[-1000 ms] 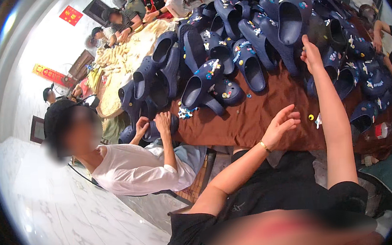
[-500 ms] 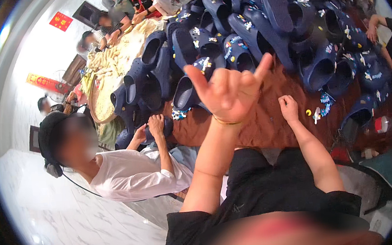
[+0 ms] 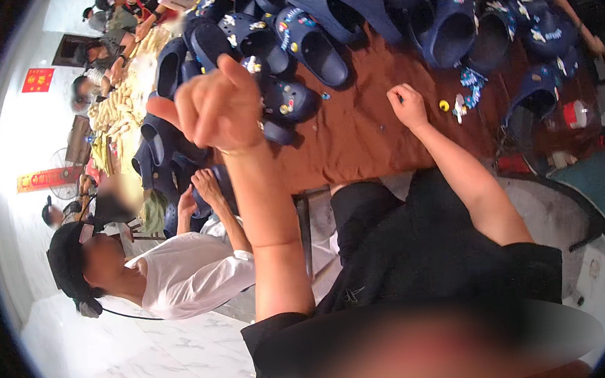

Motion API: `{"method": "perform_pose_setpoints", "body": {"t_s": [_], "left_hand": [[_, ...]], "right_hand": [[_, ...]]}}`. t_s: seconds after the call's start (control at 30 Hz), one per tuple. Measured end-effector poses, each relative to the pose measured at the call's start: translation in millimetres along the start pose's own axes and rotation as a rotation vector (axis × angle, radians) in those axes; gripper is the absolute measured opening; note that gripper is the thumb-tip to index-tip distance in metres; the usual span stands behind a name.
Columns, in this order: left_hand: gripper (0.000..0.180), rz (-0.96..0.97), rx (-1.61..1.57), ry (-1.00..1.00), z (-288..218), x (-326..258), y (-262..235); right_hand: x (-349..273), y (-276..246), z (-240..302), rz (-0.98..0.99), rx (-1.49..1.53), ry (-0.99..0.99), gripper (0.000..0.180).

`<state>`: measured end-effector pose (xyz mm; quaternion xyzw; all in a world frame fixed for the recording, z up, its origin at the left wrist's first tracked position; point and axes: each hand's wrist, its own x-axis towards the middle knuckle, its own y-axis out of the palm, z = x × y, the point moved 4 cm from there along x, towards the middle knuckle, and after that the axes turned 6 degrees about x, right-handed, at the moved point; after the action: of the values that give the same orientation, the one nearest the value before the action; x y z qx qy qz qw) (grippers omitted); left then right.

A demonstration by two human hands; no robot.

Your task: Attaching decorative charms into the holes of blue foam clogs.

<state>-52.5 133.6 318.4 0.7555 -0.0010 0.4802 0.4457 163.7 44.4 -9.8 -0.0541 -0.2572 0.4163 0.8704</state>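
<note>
My left hand [image 3: 212, 104] is raised over the near left of the brown cloth [image 3: 355, 138]. Its thumb and one outer finger stick out, the fingers between are curled, and it holds nothing. Behind it are navy clogs, one [image 3: 288, 101] beside its wrist and another [image 3: 316, 46] decorated with colourful charms. My right hand [image 3: 407, 107] is closed in a loose fist over the cloth, and no object shows in it. To its right lie a yellow round charm [image 3: 444, 106], a white charm [image 3: 459, 108] and a blue-and-white cluster of charms [image 3: 475, 86].
Many navy clogs [image 3: 446, 28] are heaped along the far side. On my left, a co-worker's hands [image 3: 206, 186] touch a clog. A red-and-white round item [image 3: 575, 115] lies at the right. Pale finger-shaped pieces [image 3: 115, 115] cover a farther table, with people around it.
The view has shifted, so the clogs sit higher and farther left. My left hand has moved left and turned, its fingers more curled. My right hand remains a fist over the cloth.
</note>
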Motion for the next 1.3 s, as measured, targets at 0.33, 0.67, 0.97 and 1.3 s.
{"method": "perform_pose_setpoints", "body": {"t_s": [0.33, 0.67, 0.97, 1.3], "left_hand": [[0.062, -0.331, 0.629, 0.068, -168, 38, -37], [0.019, -0.6, 1.862, -0.527, -124, -31, -123], [0.033, -0.896, 2.016, -0.746, -70, -108, -193], [0.055, -0.876, 2.535, -0.825, -32, -105, -250]], "right_hand": [[-5, 0, -3, 0.003, -0.006, 0.008, 0.015], [-1, 1, 1, 0.01, -0.032, -0.058, 0.01], [-3, 2, 2, 0.076, -0.05, 0.016, 0.011], [-3, 2, 7, 0.075, -0.03, 0.023, 0.009]]}}
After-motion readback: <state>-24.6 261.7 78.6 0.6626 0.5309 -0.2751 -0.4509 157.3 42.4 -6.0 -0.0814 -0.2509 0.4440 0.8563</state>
